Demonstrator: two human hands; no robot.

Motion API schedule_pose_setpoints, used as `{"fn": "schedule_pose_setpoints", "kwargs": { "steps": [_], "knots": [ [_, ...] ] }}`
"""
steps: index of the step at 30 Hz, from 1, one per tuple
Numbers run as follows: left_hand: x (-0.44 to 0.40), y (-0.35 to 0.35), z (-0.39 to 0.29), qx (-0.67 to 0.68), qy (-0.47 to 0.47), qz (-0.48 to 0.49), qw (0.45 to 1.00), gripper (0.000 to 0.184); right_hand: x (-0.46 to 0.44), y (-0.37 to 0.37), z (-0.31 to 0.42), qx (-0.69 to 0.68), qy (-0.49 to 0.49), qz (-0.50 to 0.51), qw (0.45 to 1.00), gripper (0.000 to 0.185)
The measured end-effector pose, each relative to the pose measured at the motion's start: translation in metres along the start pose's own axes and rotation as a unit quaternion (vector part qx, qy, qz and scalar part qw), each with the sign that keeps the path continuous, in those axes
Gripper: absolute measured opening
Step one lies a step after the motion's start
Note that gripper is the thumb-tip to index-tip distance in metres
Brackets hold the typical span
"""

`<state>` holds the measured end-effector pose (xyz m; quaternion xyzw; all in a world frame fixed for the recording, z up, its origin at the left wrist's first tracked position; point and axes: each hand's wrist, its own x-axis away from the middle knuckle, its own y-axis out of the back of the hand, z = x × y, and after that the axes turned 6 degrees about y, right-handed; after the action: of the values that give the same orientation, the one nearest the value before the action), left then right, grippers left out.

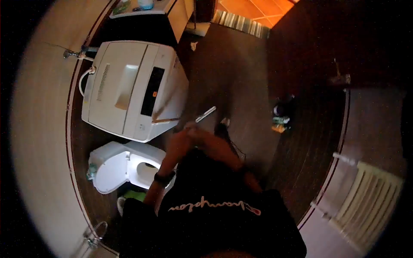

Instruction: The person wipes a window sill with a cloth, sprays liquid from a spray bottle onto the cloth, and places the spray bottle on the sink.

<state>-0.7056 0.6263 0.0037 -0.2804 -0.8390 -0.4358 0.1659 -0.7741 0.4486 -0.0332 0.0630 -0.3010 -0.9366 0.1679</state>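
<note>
My left hand (pixel 181 138), with a dark band (pixel 164 177) on its wrist, meets my right hand (pixel 201 134) in front of my body. Both look closed, fingers pressed together; dim light and blur hide what they hold, if anything. Just beyond them a narrow white bar (pixel 205 114) lies slanted near the floor; I cannot tell whether it connects to my hands. Left of my hands stands a white top-loading washing machine (pixel 114 81) with its lid down. Nearer, beside my left forearm, is a white toilet (pixel 144 174) with its lid raised.
A striped rug (pixel 242 23) lies at the lit doorway. Small bottles or containers (pixel 280 119) stand on the floor to the right. A white radiator (pixel 365 202) is on the right wall. A tap (pixel 72 54) and hose (pixel 83 81) sit behind the washing machine. A green object (pixel 134 195) is beside the toilet.
</note>
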Motion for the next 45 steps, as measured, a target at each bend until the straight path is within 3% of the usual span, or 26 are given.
{"fn": "schedule_pose_setpoints", "kwargs": {
  "steps": [3,5,6,9,11,14,18,20,23,27,29,33,35,45],
  "knots": [
    [-0.01,-0.024,-0.028,0.014,0.041,-0.073,0.996,0.032,0.0,0.066,0.006,-0.07,-0.027,-0.017,0.997,0.044],
    [-0.009,-0.029,-0.077,0.053,-0.009,-0.171,0.984,0.025,0.016,0.103,-0.013,-0.027,-0.153,0.051,0.987,0.039],
    [-0.014,-0.03,-0.096,0.057,-0.005,-0.177,0.982,0.025,0.023,0.12,-0.024,-0.025,-0.147,0.057,0.987,0.039],
    [-0.031,-0.033,-0.131,-0.015,-0.074,-0.108,0.991,0.028,0.048,0.15,-0.068,-0.053,-0.172,0.013,0.984,0.036],
    [-0.048,-0.035,-0.139,-0.027,-0.105,-0.003,0.994,0.032,0.06,0.158,-0.102,0.063,-0.157,-0.03,0.985,0.035],
    [-0.068,-0.039,-0.153,-0.107,-0.105,0.045,0.988,0.031,0.061,0.175,-0.114,0.157,-0.078,-0.088,0.981,0.031],
    [-0.097,-0.05,-0.162,-0.093,-0.142,0.011,0.985,0.03,0.043,0.213,-0.099,0.124,-0.032,-0.123,0.984,0.026],
    [-0.103,-0.046,-0.174,-0.03,-0.168,-0.081,0.982,0.027,0.033,0.227,-0.1,0.116,-0.073,-0.126,0.983,0.023],
    [-0.119,-0.038,-0.199,-0.018,-0.084,-0.066,0.994,0.026,0.018,0.247,-0.102,0.096,-0.082,-0.158,0.979,0.022],
    [-0.142,-0.026,-0.226,-0.011,-0.061,-0.035,0.997,0.032,-0.01,0.269,-0.109,0.083,-0.089,-0.138,0.983,0.023],
    [-0.169,-0.031,-0.233,-0.031,-0.083,-0.033,0.996,0.038,-0.029,0.278,-0.116,0.082,-0.072,-0.199,0.974,0.021],
    [-0.231,-0.036,-0.245,0.057,-0.146,-0.15,0.976,0.051,-0.083,0.313,-0.119,0.024,-0.103,-0.094,0.99,0.018],
    [-0.248,-0.003,-0.272,0.196,-0.011,-0.03,0.98,0.049,-0.121,0.337,-0.111,-0.004,-0.03,-0.003,1.0,0.022],
    [-0.337,0.059,-0.292,0.292,0.057,-0.125,0.946,0.049,-0.227,0.386,-0.181,0.082,0.021,0.054,0.995,0.046]
  ]
}}
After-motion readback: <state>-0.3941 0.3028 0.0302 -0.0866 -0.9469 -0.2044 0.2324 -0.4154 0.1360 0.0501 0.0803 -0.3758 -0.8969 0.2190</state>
